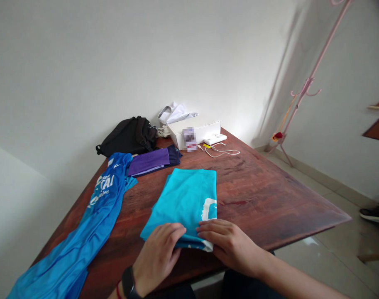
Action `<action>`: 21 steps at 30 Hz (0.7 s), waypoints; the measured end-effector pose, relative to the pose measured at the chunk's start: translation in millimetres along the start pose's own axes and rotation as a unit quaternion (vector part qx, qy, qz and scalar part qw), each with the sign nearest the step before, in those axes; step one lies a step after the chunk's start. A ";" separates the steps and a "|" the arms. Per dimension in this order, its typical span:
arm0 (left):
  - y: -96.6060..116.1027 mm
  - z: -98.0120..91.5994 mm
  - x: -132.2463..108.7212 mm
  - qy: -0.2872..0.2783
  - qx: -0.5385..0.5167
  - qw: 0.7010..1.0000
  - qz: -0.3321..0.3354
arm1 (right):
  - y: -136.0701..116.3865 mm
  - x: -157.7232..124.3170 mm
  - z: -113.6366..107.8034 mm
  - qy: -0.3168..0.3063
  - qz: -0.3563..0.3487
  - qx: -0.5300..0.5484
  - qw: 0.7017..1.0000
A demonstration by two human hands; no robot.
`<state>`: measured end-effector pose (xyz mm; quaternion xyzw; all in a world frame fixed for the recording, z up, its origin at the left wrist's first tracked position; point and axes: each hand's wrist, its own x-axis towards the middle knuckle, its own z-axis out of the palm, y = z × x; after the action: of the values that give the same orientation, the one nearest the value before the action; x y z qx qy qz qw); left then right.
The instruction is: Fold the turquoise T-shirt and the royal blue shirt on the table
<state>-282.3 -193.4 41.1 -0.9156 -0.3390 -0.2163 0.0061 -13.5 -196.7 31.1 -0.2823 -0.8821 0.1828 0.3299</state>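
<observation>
A turquoise shirt (pixel 183 199) with a white print lies folded on the dark wooden table (pixel 251 203), its near end at the table's front edge. My left hand (pixel 164 245), with a black band on the wrist, grips the near left part of that end, fingers on top and thumb below. At the near right corner my right hand (pixel 223 238) holds the cloth the same way, its fingers over the white print. The near edge is lifted slightly and curled between both hands. The underside of the fold is hidden.
Along the left edge stretches a blue shirt (pixel 99 207) with white lettering. Folded purple cloth (pixel 150 161) lies behind it, near a black backpack (pixel 127 135). At the back are a white box (pixel 204 128) and a white cable (pixel 223 154). A pink coat stand (pixel 307 83) stands right.
</observation>
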 end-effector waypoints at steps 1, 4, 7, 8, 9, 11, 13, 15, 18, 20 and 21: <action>-5.6 -0.8 -7.0 -0.005 0.011 1.000 -0.027 | -0.5 -3.2 -3.5 -0.003 -0.005 0.005 1.000; -21.2 -7.5 -26.7 -0.010 0.040 0.996 -0.078 | -2.5 -14.8 -14.8 -0.002 -0.010 0.022 1.000; -28.9 -17.3 -41.3 0.014 0.030 0.995 -0.090 | -5.2 -27.7 -26.1 -0.011 0.017 0.038 0.999; -29.0 -20.4 -44.7 0.024 0.020 0.995 -0.091 | -6.3 -31.8 -29.8 -0.013 0.032 0.046 0.998; -27.9 -23.2 -47.4 0.031 0.008 0.995 -0.090 | -7.6 -35.8 -33.5 -0.013 0.047 0.055 0.997; -22.9 -27.3 -51.4 0.041 -0.026 0.995 -0.083 | -10.7 -43.4 -40.8 -0.007 0.071 0.078 0.994; -15.1 -29.1 -53.9 0.044 -0.086 0.992 -0.079 | -14.2 -50.2 -47.8 0.000 0.096 0.096 0.991; -6.0 -28.5 -54.8 0.049 -0.163 0.982 -0.082 | -17.4 -55.4 -53.7 0.019 0.123 0.109 0.986; 7.5 -25.0 -48.5 0.072 -0.237 0.960 -0.133 | -18.4 -56.8 -58.4 0.075 0.177 0.136 0.972; 13.5 -22.0 -35.0 0.094 -0.262 0.939 -0.203 | -13.5 -51.4 -57.8 0.119 0.234 0.159 0.952; 14.6 -20.2 -25.2 0.107 -0.274 0.925 -0.239 | -8.9 -46.7 -56.5 0.139 0.262 0.171 0.939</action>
<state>-298.1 -223.4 51.2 -0.7450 -0.4726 -0.3920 -0.2607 50.9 -224.7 53.7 -0.4655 -0.6775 0.3699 0.4331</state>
